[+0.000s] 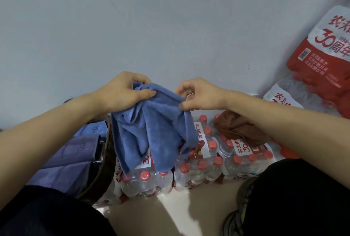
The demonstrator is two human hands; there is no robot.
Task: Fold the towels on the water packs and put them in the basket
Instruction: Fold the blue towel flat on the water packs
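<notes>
A blue towel (151, 131) hangs crumpled in the air above the water packs (200, 165). My left hand (121, 91) grips its bunched top left part. My right hand (200, 93) pinches its upper right edge between thumb and fingers. A brown towel (238, 127) lies crumpled on the packs at the right, under my right forearm. The dark woven basket (102, 171) stands at the left, beside the packs, with folded purple-blue towels (75, 152) inside it.
More shrink-wrapped water packs (322, 50) with red labels are stacked at the far right against the grey wall. My knees in dark trousers fill the bottom corners, and a shoe (238, 216) rests on the pale floor at the lower right.
</notes>
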